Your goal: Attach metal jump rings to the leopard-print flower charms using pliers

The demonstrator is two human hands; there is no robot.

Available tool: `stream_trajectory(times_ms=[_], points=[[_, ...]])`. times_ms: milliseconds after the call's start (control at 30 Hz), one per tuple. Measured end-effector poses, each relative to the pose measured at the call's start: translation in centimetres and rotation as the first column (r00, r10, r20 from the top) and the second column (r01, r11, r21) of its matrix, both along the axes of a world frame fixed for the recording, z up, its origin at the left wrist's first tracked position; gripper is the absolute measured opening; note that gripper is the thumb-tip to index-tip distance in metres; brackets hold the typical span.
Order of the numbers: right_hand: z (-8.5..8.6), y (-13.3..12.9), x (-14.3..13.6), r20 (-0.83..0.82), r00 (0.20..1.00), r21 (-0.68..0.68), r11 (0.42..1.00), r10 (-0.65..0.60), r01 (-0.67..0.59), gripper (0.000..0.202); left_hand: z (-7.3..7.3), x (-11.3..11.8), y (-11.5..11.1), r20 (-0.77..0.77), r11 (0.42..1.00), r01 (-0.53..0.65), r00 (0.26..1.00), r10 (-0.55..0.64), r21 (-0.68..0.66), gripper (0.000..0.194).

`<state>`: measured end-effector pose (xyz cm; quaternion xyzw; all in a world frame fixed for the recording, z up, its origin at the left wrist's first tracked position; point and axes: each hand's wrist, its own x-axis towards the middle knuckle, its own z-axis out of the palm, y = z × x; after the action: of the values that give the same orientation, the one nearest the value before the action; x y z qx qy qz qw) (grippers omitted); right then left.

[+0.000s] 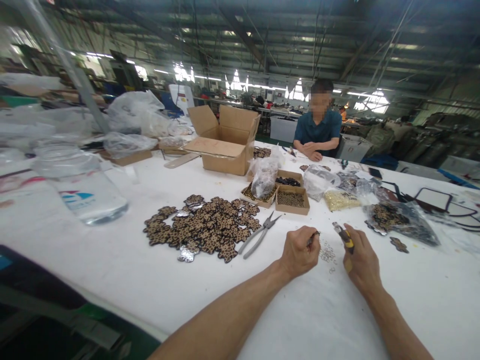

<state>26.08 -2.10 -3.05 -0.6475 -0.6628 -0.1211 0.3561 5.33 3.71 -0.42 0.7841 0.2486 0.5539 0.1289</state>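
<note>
My left hand (pixel 300 251) is closed in a pinch, with a bit of something small and dark showing at the fingertips; its kind is too small to tell. My right hand (pixel 362 262) is wrapped round a pair of pliers (pixel 344 237) with yellow and black handles, its metal jaws pointing away from me. Between the two hands lie several small metal rings (pixel 327 253) on the white table (pixel 300 320). Left of my left hand, grey-handled pliers (pixel 259 236) rest open beside a pile of leopard-print patches (pixel 204 225).
Beyond my hands stand small cardboard trays of metal pieces (pixel 292 201), a bag of gold-coloured bits (pixel 340 200) and an open carton (pixel 227 162). A large water bottle (pixel 84 187) is at left, a plastic bag of patches (pixel 403 220) at right. A person (pixel 318 127) sits across.
</note>
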Motion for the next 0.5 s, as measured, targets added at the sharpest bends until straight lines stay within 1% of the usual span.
stream_trajectory(times_ms=[67, 133, 200, 233, 300, 400, 467, 500], points=[[0.2, -0.1, 0.4, -0.055, 0.998, 0.039, 0.998, -0.039, 0.041, 0.057, 0.0, 0.0, 0.0, -0.013, 1.000, -0.001, 1.000, 0.001, 0.010, 0.005], [0.6, -0.3, 0.6, -0.128, 0.989, 0.050, 0.995, -0.075, 0.082, 0.047, 0.0, 0.1, 0.0, -0.035, 1.000, 0.003, 0.999, -0.003, 0.016, 0.005], [1.4, -0.7, 0.4, -0.237, 0.967, 0.028, 0.994, -0.092, 0.101, 0.039, 0.0, 0.1, -0.1, -0.067, 1.000, 0.016, 0.998, -0.015, 0.021, 0.005], [2.0, -0.9, 0.2, -0.305, 0.949, 0.006, 0.996, -0.083, 0.089, 0.037, 0.0, 0.2, -0.2, -0.087, 0.999, 0.027, 0.996, -0.025, 0.024, 0.006], [3.0, -1.3, -0.5, -0.468, 0.883, -0.041, 0.999, -0.040, 0.023, 0.038, 0.0, 0.2, -0.3, -0.132, 0.998, 0.047, 0.990, -0.043, 0.031, 0.006], [4.3, -1.7, -1.8, -0.701, 0.713, -0.107, 0.986, 0.015, -0.127, 0.046, 0.1, 0.3, -0.4, -0.200, 0.997, 0.057, 0.979, -0.045, 0.054, 0.008], [4.5, -1.8, -2.5, -0.780, 0.625, -0.128, 0.969, 0.032, -0.210, 0.050, 0.2, 0.3, -0.5, -0.235, 0.995, 0.060, 0.971, -0.041, 0.074, 0.009], [4.5, -1.8, -2.8, -0.796, 0.604, -0.133, 0.963, 0.036, -0.233, 0.051, 0.2, 0.3, -0.5, -0.250, 0.995, 0.063, 0.967, -0.041, 0.082, 0.010]])
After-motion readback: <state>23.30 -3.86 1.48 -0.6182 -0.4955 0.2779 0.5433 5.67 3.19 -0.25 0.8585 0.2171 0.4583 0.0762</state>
